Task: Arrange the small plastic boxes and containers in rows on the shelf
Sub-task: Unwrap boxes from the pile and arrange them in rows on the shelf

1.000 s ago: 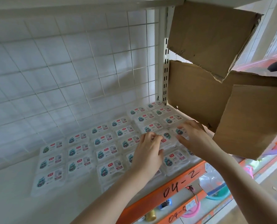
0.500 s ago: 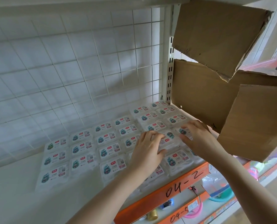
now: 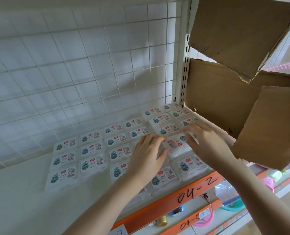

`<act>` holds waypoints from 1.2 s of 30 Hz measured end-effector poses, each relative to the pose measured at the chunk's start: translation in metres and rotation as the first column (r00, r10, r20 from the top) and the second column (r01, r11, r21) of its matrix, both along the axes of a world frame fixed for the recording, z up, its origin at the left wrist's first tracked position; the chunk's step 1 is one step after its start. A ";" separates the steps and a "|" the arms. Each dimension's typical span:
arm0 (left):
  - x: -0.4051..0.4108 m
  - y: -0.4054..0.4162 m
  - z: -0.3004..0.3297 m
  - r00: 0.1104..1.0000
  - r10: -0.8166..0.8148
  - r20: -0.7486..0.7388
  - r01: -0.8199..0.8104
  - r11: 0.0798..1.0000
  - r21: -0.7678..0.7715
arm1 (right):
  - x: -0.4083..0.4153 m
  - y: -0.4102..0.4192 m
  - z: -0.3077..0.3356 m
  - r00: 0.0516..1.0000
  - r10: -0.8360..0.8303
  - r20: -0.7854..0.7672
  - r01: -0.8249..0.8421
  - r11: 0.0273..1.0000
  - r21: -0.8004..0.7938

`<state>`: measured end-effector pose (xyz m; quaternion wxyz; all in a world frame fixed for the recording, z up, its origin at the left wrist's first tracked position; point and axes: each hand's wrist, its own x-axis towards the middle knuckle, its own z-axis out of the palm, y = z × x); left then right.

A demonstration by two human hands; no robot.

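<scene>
A white wire-grid back panel (image 3: pixel 83 68) rises behind a white shelf board (image 3: pixel 19 197), whose front carries an orange metal rail (image 3: pixel 157 209) hand-marked "04-2". On the shelf lie small clear plastic boxes with white printed labels (image 3: pixel 90 150), flat and touching one another in rows that run from the left-middle of the board to the white slotted upright post (image 3: pixel 183 68) at the right back corner. The box nearest the front left (image 3: pixel 62 178) ends its row; the board to its left is bare white.

Both hands work over the right part of the rows. The left hand (image 3: pixel 146 158) lies palm down with its fingers curled at the left edge of one box whose label is turned the other way round (image 3: pixel 176 143). The right hand (image 3: pixel 203 141) rests at that box's right edge, fingers stretched toward the back and thumb against the box, so the box sits pinched between the two hands. The left grip is closed on this box; the right grip presses it with straight fingers.

Brown corrugated cardboard box flaps (image 3: pixel 239 36) hang at the upper right, beside the post. Below the orange rail a lower shelf holds pink and teal plastic items (image 3: pixel 232 206), too blurred to tell apart.
</scene>
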<state>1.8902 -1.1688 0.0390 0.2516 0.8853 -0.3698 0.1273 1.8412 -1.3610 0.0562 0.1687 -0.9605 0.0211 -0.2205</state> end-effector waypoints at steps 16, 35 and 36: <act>-0.055 0.106 -0.012 0.994 0.074 -0.080 -0.056 0.977 0.208 | -0.008 0.081 -0.003 0.806 0.459 -0.374 -0.536 0.834 -0.132; -0.057 0.104 0.000 0.987 0.014 -0.158 0.060 0.890 0.453 | -0.018 0.080 0.004 0.750 0.331 -0.572 -0.548 0.796 -0.258; -0.056 0.104 0.000 0.986 0.009 -0.165 0.067 0.890 0.451 | -0.017 0.080 0.005 0.745 0.332 -0.578 -0.553 0.792 -0.259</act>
